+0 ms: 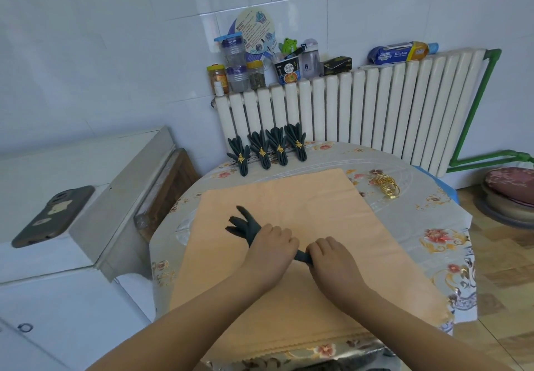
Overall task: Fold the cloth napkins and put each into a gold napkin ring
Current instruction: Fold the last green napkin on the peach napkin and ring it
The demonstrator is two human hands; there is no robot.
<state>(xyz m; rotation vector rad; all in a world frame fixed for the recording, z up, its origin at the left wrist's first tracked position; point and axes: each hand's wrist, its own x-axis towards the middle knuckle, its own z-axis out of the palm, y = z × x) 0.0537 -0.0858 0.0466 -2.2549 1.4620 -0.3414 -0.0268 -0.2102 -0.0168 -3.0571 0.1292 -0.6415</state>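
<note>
1. Both forearms come in from the bottom edge and meet over an orange cloth (289, 284) that lies on the round table (450, 226).
2. Left hand (273, 245) is curled around the middle of a dark folded napkin (245, 226), whose fanned tips stick out to the upper left.
3. Right hand (329, 258) grips the other, narrow end of the same napkin.
4. Whether a ring is on this napkin, I cannot tell.
5. Four finished napkins (268, 148), each inside a gold ring, lie in a row at the far edge of the table.
6. Loose gold rings (387, 187) lie in a pile just beside the far right corner of the orange cloth.
7. At the left, a phone (53, 216) lies on a white cabinet (86, 255).
</note>
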